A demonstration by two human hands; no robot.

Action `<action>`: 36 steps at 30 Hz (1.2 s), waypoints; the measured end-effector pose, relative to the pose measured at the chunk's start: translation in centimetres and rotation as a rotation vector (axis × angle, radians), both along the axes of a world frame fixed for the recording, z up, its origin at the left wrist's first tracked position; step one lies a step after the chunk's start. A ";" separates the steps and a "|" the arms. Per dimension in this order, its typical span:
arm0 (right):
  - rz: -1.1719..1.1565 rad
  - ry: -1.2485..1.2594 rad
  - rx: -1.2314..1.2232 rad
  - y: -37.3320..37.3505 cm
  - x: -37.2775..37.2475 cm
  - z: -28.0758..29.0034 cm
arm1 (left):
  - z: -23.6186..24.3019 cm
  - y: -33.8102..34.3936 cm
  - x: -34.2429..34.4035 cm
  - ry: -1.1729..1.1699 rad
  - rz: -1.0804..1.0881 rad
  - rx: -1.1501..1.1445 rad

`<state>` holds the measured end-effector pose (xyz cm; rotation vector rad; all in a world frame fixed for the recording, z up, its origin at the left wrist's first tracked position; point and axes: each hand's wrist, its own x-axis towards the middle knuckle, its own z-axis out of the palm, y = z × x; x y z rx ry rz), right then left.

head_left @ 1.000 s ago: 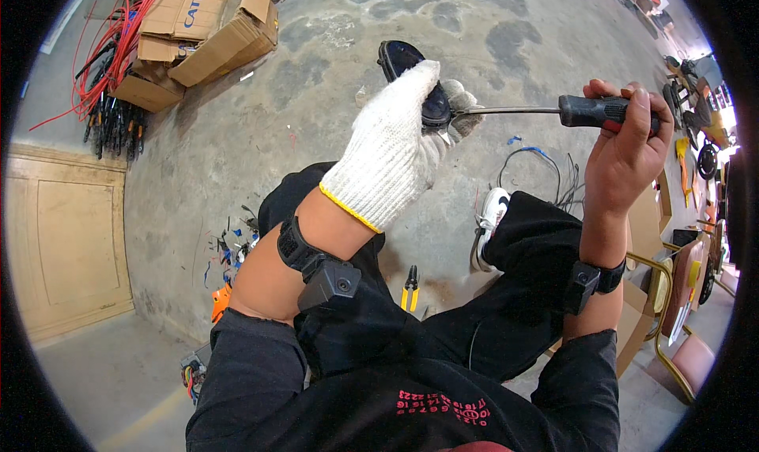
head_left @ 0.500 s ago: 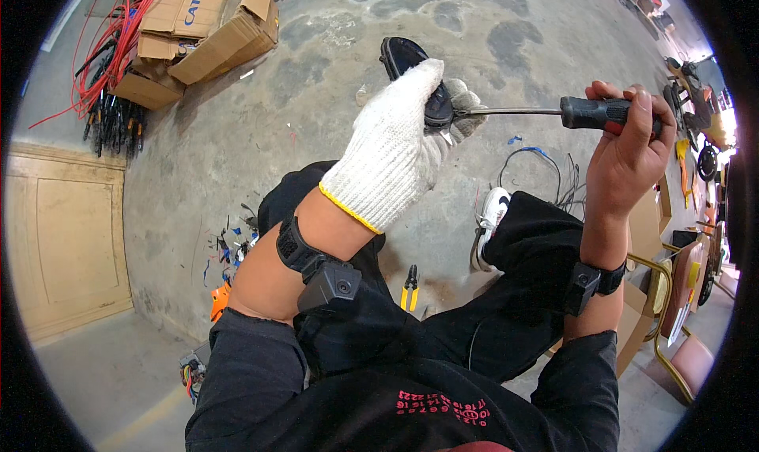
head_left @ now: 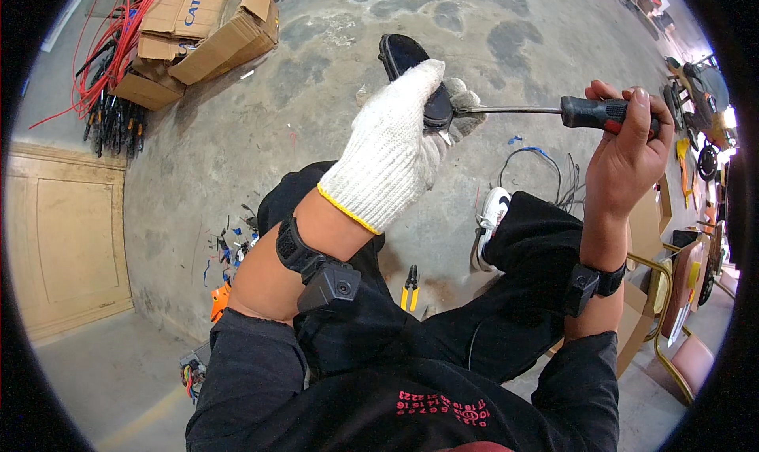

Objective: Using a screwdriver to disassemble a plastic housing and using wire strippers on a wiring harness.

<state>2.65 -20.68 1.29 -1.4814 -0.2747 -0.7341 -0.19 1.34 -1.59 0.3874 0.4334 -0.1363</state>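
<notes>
In a white knitted glove with a yellow cuff, my left hand [head_left: 399,136] grips an elongated black part [head_left: 405,54] with rounded ends and a raised rim. I cannot make out what kind of part it is. My bare right hand [head_left: 628,147] is closed round the black and red handle of a screwdriver [head_left: 585,113]. Its long metal shaft points left, and the tip meets the right side of the black part's near end, beside my gloved fingers. The exact contact at the tip is partly hidden by the glove.
Wire strippers [head_left: 409,288] with yellow handles lie between my legs. A dark cable [head_left: 514,161] is on the floor by my shoe. Cardboard boxes [head_left: 213,33] and red cables [head_left: 95,56] stand at far left. Scraps [head_left: 235,245] lie left; a chair [head_left: 684,357] is at right.
The black part has tilted slightly in my left hand, its far end rising a little in the picture. My right hand and the screwdriver have shifted very slightly.
</notes>
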 end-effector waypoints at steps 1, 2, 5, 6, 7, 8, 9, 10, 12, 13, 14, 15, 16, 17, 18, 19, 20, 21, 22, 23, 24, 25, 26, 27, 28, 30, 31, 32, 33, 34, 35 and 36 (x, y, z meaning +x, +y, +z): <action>-0.008 0.004 -0.013 0.0 -0.1 0.1 | -0.1 0.1 0.0 -0.020 -0.009 0.012; -0.016 0.007 -0.026 0.0 -0.1 0.2 | -0.2 0.1 0.0 -0.020 -0.010 0.012; 0.005 -0.002 -0.028 -0.2 0.0 0.0 | -0.4 0.1 -0.1 -0.056 -0.054 0.070; 0.004 -0.001 -0.028 -0.2 -0.1 0.0 | -0.4 0.1 -0.1 -0.055 -0.065 0.097; 0.006 -0.002 -0.039 -0.1 -0.1 0.1 | -0.4 0.1 -0.2 -0.055 -0.076 0.123; 0.009 -0.002 -0.051 -0.1 -0.2 0.1 | -0.2 0.0 -0.2 -0.054 -0.078 0.123; 0.008 -0.002 -0.050 -0.1 -0.2 0.1 | 0.2 -0.1 -0.2 -0.033 -0.086 0.143; 0.011 -0.003 -0.044 -0.1 -0.2 0.1 | 0.3 -0.1 -0.2 -0.013 -0.094 0.162; 0.013 -0.003 -0.038 0.0 -0.3 0.2 | -0.1 0.1 -0.3 -0.058 -0.127 0.184; -0.002 -0.011 -0.061 0.0 -0.3 0.4 | -0.2 0.2 -0.4 -0.104 -0.159 0.205; -0.017 -0.019 -0.085 0.1 -0.4 0.5 | -0.1 0.1 -0.3 -0.103 -0.159 0.206; -0.018 -0.018 -0.085 0.1 -0.4 0.5 | 0.3 -0.1 -0.3 -0.048 -0.136 0.199; -0.018 -0.015 -0.079 0.1 -0.4 0.5 | 0.4 -0.3 -0.2 0.007 -0.113 0.192; -0.018 -0.012 -0.074 0.0 -0.5 0.6 | 0.2 -0.3 -0.1 0.007 -0.115 0.192; -0.019 -0.011 -0.073 0.0 -0.5 0.6 | -0.2 -0.2 -0.1 -0.022 -0.114 0.180; -0.024 0.007 -0.076 -0.1 -0.5 0.7 | -0.5 -0.1 -0.1 -0.050 -0.113 0.167; -0.030 0.025 -0.079 -0.2 -0.5 0.7 | -0.7 0.0 -0.1 -0.050 -0.115 0.169; -0.031 0.026 -0.079 -0.2 -0.5 0.6 | -0.7 0.1 -0.1 -0.097 -0.142 0.226; -0.025 0.022 -0.078 -0.3 -0.4 0.6 | -0.8 0.2 -0.1 -0.144 -0.169 0.283; -0.018 0.019 -0.076 -0.4 -0.4 0.6 | -0.8 0.1 -0.1 -0.143 -0.171 0.282; -0.018 0.020 -0.074 -0.4 -0.3 0.5 | -0.7 0.0 -0.1 -0.125 -0.165 0.316; -0.031 0.051 -0.068 -0.3 -0.3 0.5 | -0.6 -0.1 -0.1 -0.106 -0.159 0.350; -0.043 0.081 -0.061 -0.3 -0.3 0.4 | -0.5 -0.1 -0.2 -0.105 -0.160 0.352; -0.047 0.081 -0.062 -0.5 -0.3 0.4 | -0.3 -0.2 -0.3 -0.102 -0.174 0.410; -0.053 0.109 -0.072 -0.8 -0.2 0.4 | -0.2 -0.2 -0.4 -0.099 -0.188 0.468; -0.060 0.137 -0.079 -1.0 -0.1 0.4 | -0.2 -0.2 -0.6 -0.117 -0.193 0.526; -0.053 0.131 -0.075 -0.9 -0.1 0.3 | -0.1 -0.1 -0.7 -0.135 -0.194 0.585; -0.046 0.124 -0.072 -0.9 -0.2 0.3 | 0.0 -0.1 -0.8 -0.134 -0.196 0.587; -0.047 0.126 -0.071 -0.9 -0.3 0.4 | 0.2 0.0 -0.9 -0.134 -0.198 0.596; -0.052 0.103 -0.108 -0.9 -0.4 0.5 | 0.3 0.0 -1.0 -0.134 -0.200 0.604; -0.057 0.080 -0.146 -0.9 -0.5 0.5 | 0.1 0.1 -0.9 -0.132 -0.202 0.606; -0.059 0.082 -0.145 -0.9 -0.5 0.3 | -0.3 0.2 -0.8 -0.139 -0.225 0.613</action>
